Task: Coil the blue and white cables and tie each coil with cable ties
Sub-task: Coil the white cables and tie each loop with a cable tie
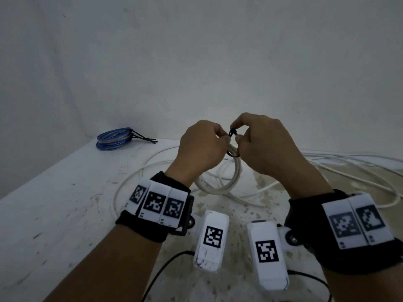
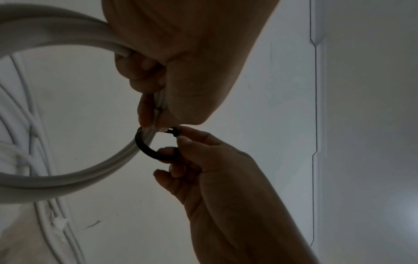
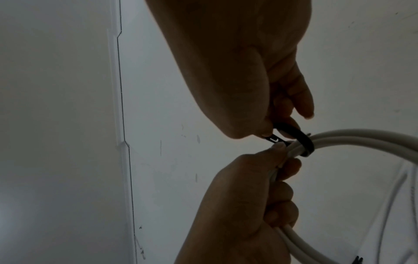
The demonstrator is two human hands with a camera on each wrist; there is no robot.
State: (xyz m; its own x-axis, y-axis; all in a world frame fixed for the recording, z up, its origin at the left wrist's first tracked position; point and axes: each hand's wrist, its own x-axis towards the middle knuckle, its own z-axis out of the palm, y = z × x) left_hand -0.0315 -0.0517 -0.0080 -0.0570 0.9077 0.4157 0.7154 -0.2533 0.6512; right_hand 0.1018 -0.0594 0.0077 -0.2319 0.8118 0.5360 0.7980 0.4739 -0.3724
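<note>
Gripping the white coil (image 1: 226, 182), left hand (image 1: 201, 147); right hand (image 1: 263, 144) fingers pinching cable tie (image 1: 232, 133).

Blue cable (image 1: 114, 138): we see it rolled in a flat ring, tied with black ties, on the table, left of middle.
White cable (image 1: 226, 182): we see a small ring held up at middle; the rest lies loose on the table.
Black cable tie (image 2: 147, 148): we see it looped round the white ring, not pulled tight.
</note>
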